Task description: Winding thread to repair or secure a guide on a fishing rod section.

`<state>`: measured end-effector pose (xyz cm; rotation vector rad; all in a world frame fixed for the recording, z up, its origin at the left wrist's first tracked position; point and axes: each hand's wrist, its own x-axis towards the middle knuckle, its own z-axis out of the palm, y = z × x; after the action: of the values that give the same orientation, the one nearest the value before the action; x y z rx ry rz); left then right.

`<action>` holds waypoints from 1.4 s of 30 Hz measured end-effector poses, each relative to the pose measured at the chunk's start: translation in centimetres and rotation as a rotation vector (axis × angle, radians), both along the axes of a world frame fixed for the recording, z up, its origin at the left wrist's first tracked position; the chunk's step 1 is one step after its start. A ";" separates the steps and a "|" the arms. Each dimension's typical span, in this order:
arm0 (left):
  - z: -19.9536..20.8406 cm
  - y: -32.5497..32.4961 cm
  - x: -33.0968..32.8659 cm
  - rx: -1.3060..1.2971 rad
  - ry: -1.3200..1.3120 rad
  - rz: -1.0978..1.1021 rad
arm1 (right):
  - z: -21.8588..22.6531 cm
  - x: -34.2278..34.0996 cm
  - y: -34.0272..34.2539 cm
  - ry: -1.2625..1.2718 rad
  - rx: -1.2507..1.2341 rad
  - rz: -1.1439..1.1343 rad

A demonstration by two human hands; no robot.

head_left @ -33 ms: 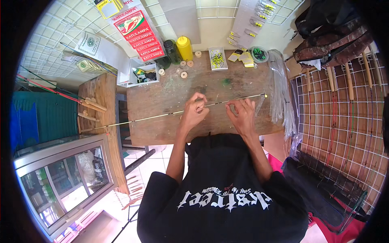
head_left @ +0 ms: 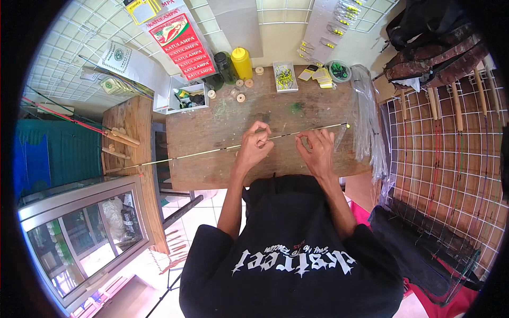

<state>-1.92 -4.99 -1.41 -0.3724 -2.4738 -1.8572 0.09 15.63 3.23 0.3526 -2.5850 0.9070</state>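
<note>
A thin, pale yellow fishing rod (head_left: pixel 201 153) with dark bands lies slantwise across the wooden table (head_left: pixel 313 108), its tip near the right edge. My left hand (head_left: pixel 255 146) is over the rod, its fingers curled and thumb and forefinger closed in a pinch. On the rod's near side, my right hand (head_left: pixel 317 151) also pinches with thumb and forefinger, its other fingers partly bent. The gap between my hands shows a dark-banded length of rod. Whatever the fingertips hold, perhaps too fine to see, cannot be made out.
Thread spools (head_left: pixel 241 98), a yellow squeeze bottle (head_left: pixel 241 64) and a white tray of small yellow-green pieces (head_left: pixel 286 78) stand along the back. Clear plastic sleeves (head_left: pixel 366 122) hang at the right edge. A white box (head_left: pixel 183 99) sits back left; a glass-doored cabinet (head_left: pixel 85 233) is lower left.
</note>
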 end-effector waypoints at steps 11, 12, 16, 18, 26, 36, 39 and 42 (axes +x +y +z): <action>0.5 0.1 0.0 -0.048 0.026 -0.012 | 0.5 0.1 0.0 -0.102 -0.039 -0.026; 0.5 0.0 0.0 -0.048 0.026 -0.011 | 0.5 0.1 0.0 -0.102 -0.039 -0.026; 0.8 0.0 0.0 -0.055 0.043 -0.034 | 0.3 0.1 0.0 -0.111 -0.058 -0.029; 0.9 0.1 0.0 -0.057 0.033 -0.031 | 0.1 0.1 0.0 -0.110 -0.056 -0.027; 0.7 0.0 0.0 -0.042 0.013 -0.010 | 0.1 0.1 -0.1 -0.150 -0.057 -0.036; 0.7 0.0 0.1 -0.047 0.067 -0.001 | 0.0 0.2 -0.5 -0.155 -0.047 -0.011; 0.6 0.0 0.0 -0.057 0.080 -0.006 | -0.3 0.2 -0.7 -0.154 -0.053 -0.013; 0.8 0.1 0.0 -0.060 0.067 -0.014 | -0.6 0.2 -0.9 -0.095 -0.056 -0.003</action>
<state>-1.90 -4.85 -0.56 -0.4482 -2.4939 -1.7479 0.27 14.75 2.62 0.2968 -2.6384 1.0163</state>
